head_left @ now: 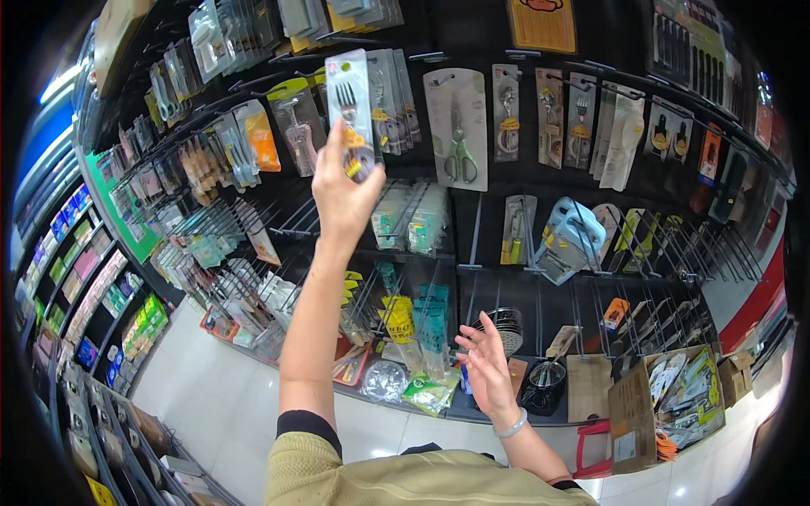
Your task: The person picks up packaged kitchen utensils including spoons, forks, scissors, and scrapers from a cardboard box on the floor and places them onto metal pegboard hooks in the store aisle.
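Note:
My left arm reaches up to the rack, and my left hand (344, 190) is closed on the lower part of a packaged fork (346, 97), its index finger lying along the front. The fork has a dark handle and sits upright on a pale card, close to similar hanging packs (395, 101). Whether the pack is on a hook is hidden. Lower down, my right hand (489, 367) is raised in front of the lower shelf with its fingers apart and nothing in it. A pale bracelet (511, 423) circles that wrist.
Green-handled scissors (460, 139) hang on a card right of the fork. Long metal hooks (591, 295) jut out at the right. A cardboard box (633, 413) of packaged goods stands at the lower right beside a red stool (593, 451). Another shelf (76, 278) lines the left.

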Motion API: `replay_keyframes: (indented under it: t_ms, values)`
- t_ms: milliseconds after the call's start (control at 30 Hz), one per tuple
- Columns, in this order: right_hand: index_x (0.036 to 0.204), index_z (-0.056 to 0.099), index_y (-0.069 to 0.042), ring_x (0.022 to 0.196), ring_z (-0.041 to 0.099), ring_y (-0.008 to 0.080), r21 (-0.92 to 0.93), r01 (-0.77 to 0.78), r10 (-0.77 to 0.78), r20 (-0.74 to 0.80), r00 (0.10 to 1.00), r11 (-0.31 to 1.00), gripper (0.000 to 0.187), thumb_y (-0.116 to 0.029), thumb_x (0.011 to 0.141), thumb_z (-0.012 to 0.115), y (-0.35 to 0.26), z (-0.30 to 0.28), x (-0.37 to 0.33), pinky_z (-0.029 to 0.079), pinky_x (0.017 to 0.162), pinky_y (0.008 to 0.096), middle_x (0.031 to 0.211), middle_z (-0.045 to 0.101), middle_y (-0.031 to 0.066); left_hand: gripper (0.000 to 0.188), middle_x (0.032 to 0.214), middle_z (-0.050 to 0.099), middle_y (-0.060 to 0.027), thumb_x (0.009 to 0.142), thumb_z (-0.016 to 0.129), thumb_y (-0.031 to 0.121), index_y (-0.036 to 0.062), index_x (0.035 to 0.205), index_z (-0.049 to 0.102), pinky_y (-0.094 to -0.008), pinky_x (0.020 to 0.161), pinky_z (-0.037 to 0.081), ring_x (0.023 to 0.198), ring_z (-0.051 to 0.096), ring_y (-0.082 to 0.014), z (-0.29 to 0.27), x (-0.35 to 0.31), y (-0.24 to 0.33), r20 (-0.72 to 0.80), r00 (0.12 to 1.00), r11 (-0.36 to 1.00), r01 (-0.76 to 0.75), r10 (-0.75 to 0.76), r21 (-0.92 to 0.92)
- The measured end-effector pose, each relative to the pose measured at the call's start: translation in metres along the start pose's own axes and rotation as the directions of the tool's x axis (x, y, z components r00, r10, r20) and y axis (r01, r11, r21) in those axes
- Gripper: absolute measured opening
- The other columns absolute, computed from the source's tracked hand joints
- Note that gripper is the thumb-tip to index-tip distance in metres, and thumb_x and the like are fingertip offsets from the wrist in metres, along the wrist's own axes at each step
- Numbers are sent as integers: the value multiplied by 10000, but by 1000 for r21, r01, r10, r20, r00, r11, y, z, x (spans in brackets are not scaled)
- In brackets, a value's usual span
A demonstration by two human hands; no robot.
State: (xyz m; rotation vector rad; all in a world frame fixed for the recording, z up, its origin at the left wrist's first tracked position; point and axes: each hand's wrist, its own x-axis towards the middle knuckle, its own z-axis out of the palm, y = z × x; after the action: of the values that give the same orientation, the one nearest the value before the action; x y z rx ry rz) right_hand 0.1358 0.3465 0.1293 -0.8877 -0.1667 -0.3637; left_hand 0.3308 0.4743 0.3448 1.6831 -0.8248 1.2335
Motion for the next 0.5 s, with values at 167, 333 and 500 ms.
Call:
replay_keyframes:
  t_ms: [167, 333, 500]
  values:
    - [1404, 222, -117, 1093, 444, 192, 36, -6, 7, -33, 999, 999, 643, -123, 848, 546, 0, -11, -9, 376, 895, 304, 1223, 418, 103, 705, 1048, 582, -188, 646, 668, 166, 53, 1298, 424, -355, 829, 460, 936, 596, -271, 7, 27, -10, 0, 999, 992, 41, -41, 123]
    - [1394, 244, -102, 1055, 474, 190, 53, 5, 0, -93, 996, 999, 619, -96, 848, 536, -4, -21, -11, 392, 879, 301, 1192, 443, 99, 735, 1030, 519, -178, 631, 629, 193, 81, 1319, 395, -395, 801, 473, 888, 574, -339, 26, 25, -17, 57, 995, 977, 64, -77, 204]
    - [1390, 259, -94, 1040, 480, 186, 28, 25, -22, -112, 993, 999, 617, -87, 842, 542, -8, -26, -9, 396, 871, 291, 1162, 459, 95, 725, 1078, 460, -166, 616, 626, 163, 112, 1306, 410, -399, 817, 471, 929, 553, -338, 57, 36, -38, 13, 995, 981, 93, -97, 167]
